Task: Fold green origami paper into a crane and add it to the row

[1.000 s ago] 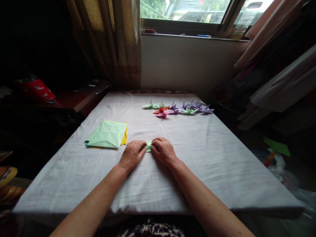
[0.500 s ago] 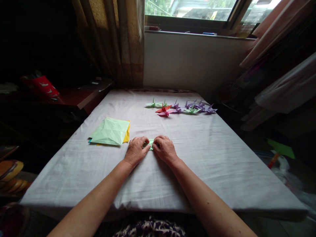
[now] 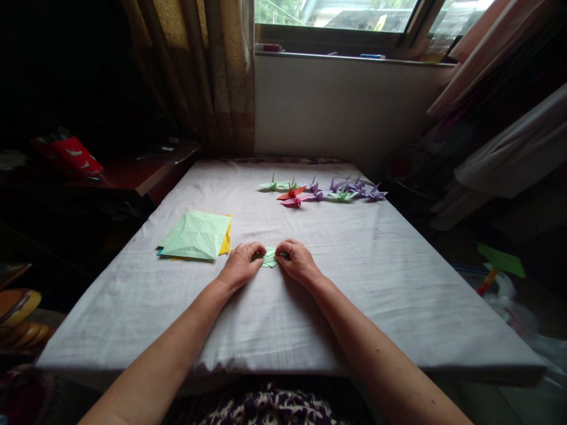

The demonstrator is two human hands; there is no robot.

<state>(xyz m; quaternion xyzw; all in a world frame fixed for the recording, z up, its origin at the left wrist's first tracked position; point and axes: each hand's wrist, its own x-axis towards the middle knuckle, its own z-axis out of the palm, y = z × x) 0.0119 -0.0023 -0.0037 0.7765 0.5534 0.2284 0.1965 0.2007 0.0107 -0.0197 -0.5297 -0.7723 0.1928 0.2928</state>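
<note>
A small folded piece of light green paper [image 3: 270, 258] lies on the table in front of me, its ends partly hidden under my fingers. My left hand [image 3: 243, 261] pinches its left end between thumb and fingers. On the opposite side, my right hand [image 3: 296, 258] has its fingers closed on the right end. To the left of my left hand is a stack of creased paper sheets [image 3: 195, 235], pale green on top, with yellow and blue edges poking out beneath.
Several folded paper cranes stand toward the back of the white-covered table [image 3: 376, 283], among them a red crane [image 3: 291, 193], a pink crane [image 3: 296, 201] and purple cranes [image 3: 375, 193]. A red patterned container [image 3: 73, 156] rests on a dark side desk at the left. Clothes hang at the right.
My hands have drawn slightly apart, leaving more of the folded green paper showing between them. The view has shifted a little. The stack and the cranes stay in place.
</note>
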